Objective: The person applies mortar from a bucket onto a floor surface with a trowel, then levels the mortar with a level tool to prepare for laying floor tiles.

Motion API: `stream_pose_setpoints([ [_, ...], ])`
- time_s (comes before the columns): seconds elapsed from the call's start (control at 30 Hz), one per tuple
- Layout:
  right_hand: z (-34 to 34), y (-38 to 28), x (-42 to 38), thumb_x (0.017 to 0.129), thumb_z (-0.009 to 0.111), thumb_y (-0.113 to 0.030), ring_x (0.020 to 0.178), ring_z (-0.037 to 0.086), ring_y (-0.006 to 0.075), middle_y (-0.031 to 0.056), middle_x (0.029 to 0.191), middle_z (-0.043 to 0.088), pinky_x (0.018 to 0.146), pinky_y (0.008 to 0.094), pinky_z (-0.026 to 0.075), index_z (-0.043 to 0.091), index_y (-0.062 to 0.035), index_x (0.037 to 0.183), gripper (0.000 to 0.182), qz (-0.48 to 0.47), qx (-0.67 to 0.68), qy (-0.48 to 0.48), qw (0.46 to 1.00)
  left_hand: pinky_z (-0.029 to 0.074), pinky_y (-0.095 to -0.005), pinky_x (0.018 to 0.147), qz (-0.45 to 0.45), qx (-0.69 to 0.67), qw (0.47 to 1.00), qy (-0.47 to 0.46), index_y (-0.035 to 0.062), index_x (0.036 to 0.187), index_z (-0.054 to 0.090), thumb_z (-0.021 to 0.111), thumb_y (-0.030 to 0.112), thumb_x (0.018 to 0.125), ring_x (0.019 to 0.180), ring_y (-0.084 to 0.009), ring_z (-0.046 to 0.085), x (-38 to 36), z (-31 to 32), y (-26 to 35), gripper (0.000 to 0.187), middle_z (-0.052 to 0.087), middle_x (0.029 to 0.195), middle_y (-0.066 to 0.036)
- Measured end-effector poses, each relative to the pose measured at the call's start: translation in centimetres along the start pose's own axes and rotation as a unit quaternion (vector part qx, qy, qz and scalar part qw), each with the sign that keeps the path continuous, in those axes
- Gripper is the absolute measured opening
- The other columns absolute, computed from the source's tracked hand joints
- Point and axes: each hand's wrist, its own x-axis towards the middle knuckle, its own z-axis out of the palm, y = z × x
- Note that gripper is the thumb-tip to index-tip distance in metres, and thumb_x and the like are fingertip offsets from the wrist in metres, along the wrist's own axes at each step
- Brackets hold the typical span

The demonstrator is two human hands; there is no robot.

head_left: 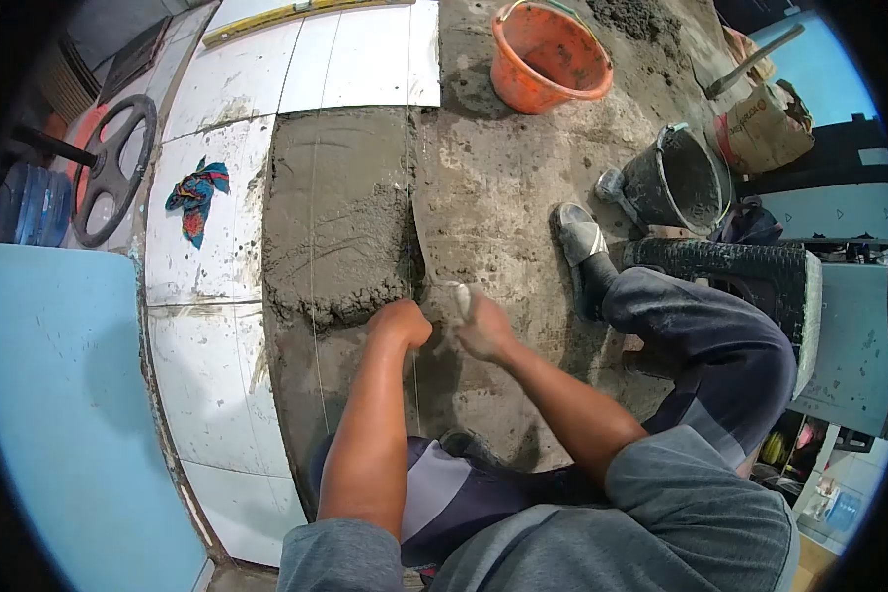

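Note:
I crouch over a floor being tiled. A bed of wet grey mortar [335, 222] lies between the laid white tiles [202, 257] and the bare screed. My left hand [402, 323] is a closed fist pressed at the near edge of the mortar bed. My right hand [481, 326] is curled around a small mortar-smeared tool [454, 288], probably a trowel, its tip at the mortar's right edge. A thin taut string [408, 197] runs along that edge.
An orange bucket [548, 54] stands at the back. Right of it are a black bucket [676, 183] with mortar, a cement bag [765, 123] and a long-handled tool [755, 61]. A coloured rag [197, 197] lies on a tile. A steering wheel [113, 168] and blue bottle [32, 202] sit left.

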Motion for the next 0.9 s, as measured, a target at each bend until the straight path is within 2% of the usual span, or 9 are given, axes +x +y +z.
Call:
stream_pose_setpoints([
  [0.13,-3.5,0.8,5.0,0.084,0.072,-0.025,0.106,0.066,0.0482,0.0309,0.111,0.068,0.091,0.0525,0.053,0.053,0.0052,0.125,0.055,0.019,-0.042,0.068,0.997,0.055,-0.0483,0.09,0.016,-0.001,1.0,0.021,-0.0049,0.111,0.073,0.06,0.009,0.078,0.109,-0.0425,0.069,0.5,0.3,0.0,0.037,0.071,0.117,-0.027],
  [0.2,-4.8,-1.3,8.7,0.083,0.071,-0.026,0.107,0.066,0.048,0.032,0.111,0.068,0.093,0.052,0.052,0.055,0.0068,0.123,0.054,0.025,0.047,0.088,0.995,0.057,-0.0476,0.086,0.026,0.01,0.999,0.039,-0.0023,0.109,0.074,0.061,0.01,0.081,0.105,-0.0409,0.071,0.8,1.0,-0.2,0.033,0.073,0.115,-0.023],
  [0.3,-1.3,-2.2,14.5,0.083,0.071,-0.027,0.109,0.066,0.0483,0.0326,0.11,0.068,0.095,0.0516,0.052,0.056,0.0074,0.121,0.053,0.034,-0.031,0.086,0.995,0.057,-0.0474,0.085,0.008,0.008,1.0,0.029,-0.0024,0.106,0.075,0.061,0.011,0.081,0.106,-0.0416,0.071,0.1,0.6,0.1,0.031,0.073,0.114,-0.023],
  [0.4,0.9,-6.2,12.4,0.081,0.069,-0.018,0.114,0.064,0.0481,0.032,0.117,0.066,0.097,0.0514,0.052,0.056,0.0059,0.118,0.046,0.021,0.026,0.077,0.996,0.057,-0.0477,0.086,0.001,-0.021,0.997,0.072,-0.0026,0.105,0.075,0.062,0.012,0.082,0.105,-0.0417,0.071,-0.4,0.5,0.0,0.03,0.073,0.112,-0.023],
  [0.5,-1.6,-5.0,8.7,0.081,0.067,-0.019,0.109,0.065,0.0478,0.033,0.112,0.067,0.096,0.05,0.052,0.053,0.007,0.124,0.052,-0.025,-0.008,0.031,0.999,0.056,-0.0483,0.086,-0.021,-0.008,0.999,0.03,-0.0023,0.106,0.075,0.062,0.012,0.082,0.103,-0.0415,0.071,0.4,0.1,0.2,0.031,0.074,0.111,-0.023],
  [0.6,-5.3,-2.7,6.8,0.081,0.068,-0.017,0.112,0.065,0.0466,0.0321,0.117,0.067,0.093,0.0508,0.052,0.059,0.0024,0.119,0.044,-0.016,-0.002,0.012,1.0,0.055,-0.047,0.091,0.021,-0.03,0.999,0.038,-0.0081,0.108,0.073,0.06,0.017,0.082,0.108,-0.0434,0.069,1.8,1.2,0.0,0.039,0.071,0.113,-0.029],
  [0.7,-7.0,-2.1,10.7,0.082,0.07,-0.022,0.11,0.066,0.0451,0.0318,0.115,0.068,0.092,0.0502,0.052,0.061,0.0023,0.12,0.046,0.032,0.052,0.089,0.994,0.056,-0.0478,0.082,0.046,-0.078,0.994,0.065,-0.0086,0.095,0.073,0.065,0.024,0.083,0.091,-0.0419,0.073,2.9,1.7,-0.6,0.036,0.073,0.096,-0.029],
  [0.8,-9.0,-5.6,13.4,0.084,0.07,-0.027,0.109,0.067,0.045,0.0317,0.113,0.069,0.093,0.0495,0.052,0.062,0.0028,0.122,0.049,0.067,0.066,0.052,0.994,0.055,-0.047,0.072,0.039,-0.107,0.989,0.092,-0.0071,0.082,0.071,0.068,0.027,0.083,0.07,-0.0374,0.071,0.5,-0.2,-0.3,0.034,0.072,0.076,-0.024],
  [0.9,-5.5,-4.9,17.8,0.085,0.071,-0.033,0.109,0.067,0.0447,0.0321,0.114,0.069,0.093,0.0504,0.052,0.061,0.0033,0.122,0.052,-0.032,-0.002,0.109,0.994,0.054,-0.0483,0.097,0.017,-0.157,0.986,0.061,-0.0069,0.119,0.069,0.065,0.026,0.083,0.114,-0.0432,0.067,-1.0,-1.3,-0.4,0.049,0.069,0.121,-0.03],
])
